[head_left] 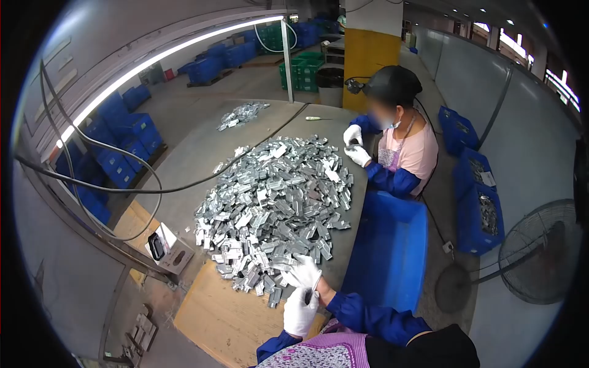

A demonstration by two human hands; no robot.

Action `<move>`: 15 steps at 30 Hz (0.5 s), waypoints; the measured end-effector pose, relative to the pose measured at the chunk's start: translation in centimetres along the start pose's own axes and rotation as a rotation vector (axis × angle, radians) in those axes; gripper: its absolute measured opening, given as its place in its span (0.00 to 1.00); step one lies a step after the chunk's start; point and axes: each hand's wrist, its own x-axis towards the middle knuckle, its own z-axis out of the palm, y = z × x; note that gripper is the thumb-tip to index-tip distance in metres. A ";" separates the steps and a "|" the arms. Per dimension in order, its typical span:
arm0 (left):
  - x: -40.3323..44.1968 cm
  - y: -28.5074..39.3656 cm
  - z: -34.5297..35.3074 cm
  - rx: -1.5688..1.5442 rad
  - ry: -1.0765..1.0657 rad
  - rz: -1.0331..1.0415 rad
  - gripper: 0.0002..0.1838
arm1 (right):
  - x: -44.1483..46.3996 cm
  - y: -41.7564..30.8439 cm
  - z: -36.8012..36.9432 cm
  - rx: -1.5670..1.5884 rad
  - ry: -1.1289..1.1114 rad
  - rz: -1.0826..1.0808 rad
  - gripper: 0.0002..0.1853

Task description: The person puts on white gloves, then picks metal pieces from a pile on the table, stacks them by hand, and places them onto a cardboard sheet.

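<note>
My left hand (pixel 300 314), in a white glove, is closed near the table's front edge; a small dark metal part (pixel 308 297) shows between its thumb and fingers. Just above it, my right hand (pixel 305 273), gloved too, stretches its fingers over the near edge of a big heap of silvery metal parts (pixel 276 202). Its fingertips touch or nearly touch the pieces there; whether one is pinched is too small to tell. The heap lies on the worktable (pixel 215 306), whose front part is bare brown board.
Across the heap's right side sits a co-worker (pixel 405 141) with white gloves holding a small dark part. A blue bin (pixel 392 245) stands between us. A smaller pile (pixel 242 115) and a screwdriver-like tool (pixel 316 118) lie farther back. A cable (pixel 202 181) hangs over the table; a fan (pixel 540 251) stands right.
</note>
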 end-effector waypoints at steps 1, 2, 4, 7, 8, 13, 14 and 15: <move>-0.3 0.1 0.2 0.004 0.000 -0.017 0.09 | -0.1 0.0 1.3 -0.024 -0.061 0.057 0.28; -0.4 0.1 0.3 -0.039 -0.026 -0.083 0.11 | -1.0 1.1 3.2 -0.181 0.251 -0.145 0.31; -0.3 -0.9 1.2 -0.140 -0.035 -0.067 0.11 | -2.6 1.4 1.2 -0.257 0.263 -0.236 0.34; -0.6 -4.5 2.1 -0.516 0.041 -0.180 0.14 | -2.2 2.5 8.5 -0.549 0.612 -0.291 0.36; -0.7 -5.1 2.0 -0.642 0.043 -0.411 0.16 | -1.5 2.1 11.2 -0.512 0.330 -0.280 0.35; 0.0 -6.2 -1.1 -0.705 0.317 -0.568 0.18 | -1.2 4.3 12.9 -1.710 0.106 -0.147 0.28; -0.8 -9.3 -0.9 -0.821 0.284 -0.441 0.16 | -0.9 4.6 12.9 -2.070 0.025 -0.129 0.27; -0.5 -7.8 -2.4 -0.721 0.360 -0.463 0.13 | -1.0 5.0 13.5 -2.432 -0.044 -0.150 0.24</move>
